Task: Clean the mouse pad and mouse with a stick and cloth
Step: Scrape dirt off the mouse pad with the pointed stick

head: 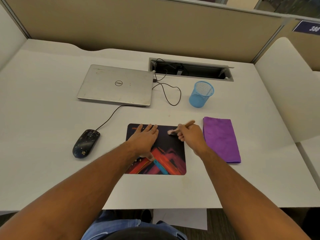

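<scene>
A dark mouse pad point(170, 153) with red, orange and blue streaks lies near the front of the white desk. My left hand point(145, 139) presses flat on its upper left part, fingers straight. My right hand point(189, 135) grips a flat wooden stick point(186, 125), whose lower end touches a pale smear point(171, 132) at the pad's upper right. A black wired mouse point(86, 143), speckled with pale spots, sits left of the pad. A folded purple cloth point(221, 139) lies right of the pad.
A shut silver laptop point(116, 85) lies behind the pad, its black cable point(171, 94) looping toward a cable slot point(190, 69) in the desk. A blue mesh pen cup point(201, 94) stands behind the cloth. Beige partition walls enclose the desk.
</scene>
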